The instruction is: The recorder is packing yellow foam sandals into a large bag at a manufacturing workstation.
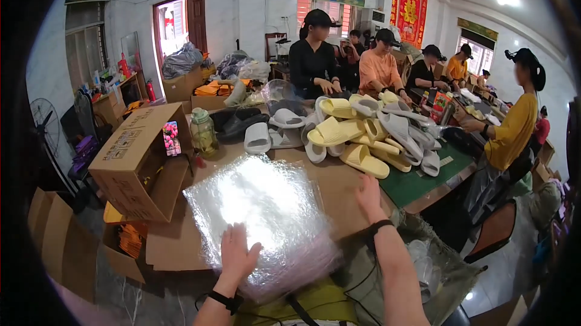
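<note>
My left hand [238, 250] lies flat, fingers stretched, on a stack of shiny clear plastic bags [272, 205] at the near side of the table. The stack's front edge hangs toward my lap. Farther right, my right hand [368, 198] reaches forward with nothing in it and its fingers extended. Just beyond its fingertips lies a yellow slipper [364, 160], at the front of a heaped pile. Other yellow slippers [334, 132] and grey slippers [398, 129] lie jumbled there. Whether my fingertips touch the slipper I cannot tell.
An open cardboard box [130, 163] holding a lit phone [172, 138] stands left, beside a glass jar [203, 131]. Black slippers [239, 125] lie behind. A green mat [402, 185] covers the right side. Several people work along the table; one in yellow [513, 126] stands at right.
</note>
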Action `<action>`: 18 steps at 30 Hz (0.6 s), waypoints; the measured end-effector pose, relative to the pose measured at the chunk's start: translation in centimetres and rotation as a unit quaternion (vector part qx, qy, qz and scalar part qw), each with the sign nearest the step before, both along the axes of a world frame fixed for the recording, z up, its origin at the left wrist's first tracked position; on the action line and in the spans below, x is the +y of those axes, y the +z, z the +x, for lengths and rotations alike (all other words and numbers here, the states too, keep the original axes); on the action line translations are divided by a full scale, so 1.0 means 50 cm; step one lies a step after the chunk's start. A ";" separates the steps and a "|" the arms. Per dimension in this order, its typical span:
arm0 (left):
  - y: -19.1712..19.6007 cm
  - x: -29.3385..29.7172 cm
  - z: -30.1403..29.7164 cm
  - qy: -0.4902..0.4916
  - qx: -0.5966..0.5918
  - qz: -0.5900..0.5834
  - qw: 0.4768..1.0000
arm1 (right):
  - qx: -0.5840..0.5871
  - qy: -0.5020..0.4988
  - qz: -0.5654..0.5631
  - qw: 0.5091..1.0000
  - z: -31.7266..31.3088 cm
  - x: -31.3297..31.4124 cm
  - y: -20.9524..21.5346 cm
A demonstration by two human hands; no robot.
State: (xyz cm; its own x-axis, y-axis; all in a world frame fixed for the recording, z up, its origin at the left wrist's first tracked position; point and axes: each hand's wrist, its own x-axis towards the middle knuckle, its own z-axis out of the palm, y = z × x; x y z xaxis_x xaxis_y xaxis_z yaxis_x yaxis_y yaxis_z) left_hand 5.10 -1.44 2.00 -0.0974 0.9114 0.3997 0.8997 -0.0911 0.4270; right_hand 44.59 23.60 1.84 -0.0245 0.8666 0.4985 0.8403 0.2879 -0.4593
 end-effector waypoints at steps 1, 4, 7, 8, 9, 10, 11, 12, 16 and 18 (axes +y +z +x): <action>0.002 0.000 0.001 -0.001 -0.001 -0.003 1.000 | -0.001 -0.001 -0.003 1.000 0.003 0.017 -0.001; 0.006 -0.001 -0.001 0.010 0.000 -0.013 1.000 | -0.035 -0.029 -0.041 0.998 0.000 0.066 0.012; 0.007 -0.007 0.000 0.011 0.010 -0.020 1.000 | -0.134 -0.069 -0.127 0.980 0.001 0.109 0.024; 0.010 -0.012 0.001 0.014 0.012 -0.018 1.000 | -0.127 -0.069 -0.144 0.979 -0.001 0.121 0.024; 0.015 -0.011 0.005 0.009 0.007 -0.026 1.000 | -0.118 -0.075 -0.160 0.977 0.012 0.138 0.019; 0.016 -0.012 0.007 0.009 0.003 -0.035 0.999 | -0.130 -0.069 -0.168 0.975 0.016 0.152 0.014; 0.015 -0.008 0.010 0.009 0.005 -0.034 0.999 | -0.127 -0.069 -0.167 0.975 0.027 0.162 0.008; 0.013 -0.009 0.008 0.008 0.008 -0.032 0.999 | -0.116 -0.065 -0.179 0.975 0.021 0.159 0.009; 0.002 -0.010 0.006 0.011 0.018 -0.024 0.999 | -0.174 -0.084 -0.220 0.956 -0.003 0.136 0.020; 0.016 -0.013 0.009 0.014 0.009 -0.025 1.000 | -0.211 -0.103 -0.175 0.956 -0.023 0.129 0.012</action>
State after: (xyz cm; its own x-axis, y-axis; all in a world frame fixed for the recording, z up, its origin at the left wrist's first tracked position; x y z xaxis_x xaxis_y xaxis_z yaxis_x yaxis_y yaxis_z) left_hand 5.53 -2.10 2.80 -0.1157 0.9274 0.3558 0.9095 -0.0451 0.4134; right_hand 43.42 30.06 2.44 0.0301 0.9866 0.1601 0.9945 -0.0135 -0.1037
